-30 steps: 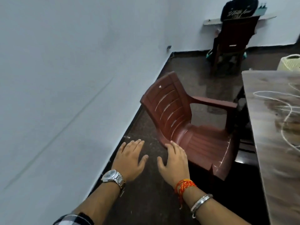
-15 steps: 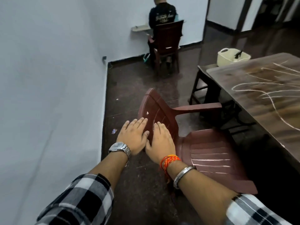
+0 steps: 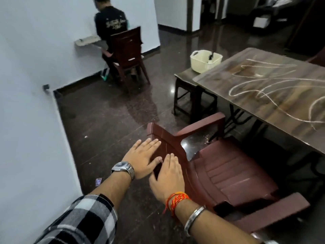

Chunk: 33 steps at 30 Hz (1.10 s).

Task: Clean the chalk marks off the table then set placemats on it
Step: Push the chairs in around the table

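- Near chair [image 3: 228,173]: left of the worktop [image 3: 274,95], seat facing it.
- Chalk marks [image 3: 267,88]: on the worktop.
- Stool [image 3: 186,80]: at the worktop's far-left corner, basket [image 3: 202,63] on it.
- Far chair [image 3: 126,50]: behind, by the wall shelf [image 3: 86,41].

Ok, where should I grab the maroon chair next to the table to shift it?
Probably the top edge of the chair backrest, from behind, where the left hand and right hand already are. The back faces you and the seat points at the table, so that rim is nearest.
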Motion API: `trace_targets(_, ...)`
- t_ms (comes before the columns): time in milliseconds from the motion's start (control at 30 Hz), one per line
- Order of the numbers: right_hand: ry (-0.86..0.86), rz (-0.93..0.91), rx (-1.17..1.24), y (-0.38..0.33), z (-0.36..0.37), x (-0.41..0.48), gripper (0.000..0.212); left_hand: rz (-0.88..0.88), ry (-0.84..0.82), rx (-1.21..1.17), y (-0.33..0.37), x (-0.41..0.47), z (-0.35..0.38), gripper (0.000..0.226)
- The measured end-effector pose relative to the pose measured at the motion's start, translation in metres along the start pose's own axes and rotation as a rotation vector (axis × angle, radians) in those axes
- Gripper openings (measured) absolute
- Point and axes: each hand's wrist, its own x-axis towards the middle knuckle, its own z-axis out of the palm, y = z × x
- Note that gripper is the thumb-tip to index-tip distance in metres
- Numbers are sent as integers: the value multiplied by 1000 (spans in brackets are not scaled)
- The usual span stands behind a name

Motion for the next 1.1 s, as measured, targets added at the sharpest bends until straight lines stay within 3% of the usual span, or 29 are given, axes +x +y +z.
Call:
trace_targets(233,202,325,-39,-22,15,41,92,401,-4,38,-34,86,9,84)
trace_targets(367,331,536,-50,-35,29,41,102,554,5,-55,-39,102,16,83)
trace_targets(633,540,767,-124,-49,45,35,117,589,66,-152,-35,106,24,83)
trace_targets(867,560,705,-191,-23,32,19,112,538,98,-215,-8,97,27,85)
trace_targets(1100,482,650,-280,48,-10,-17,109,428,86,-263,71,83,29,87)
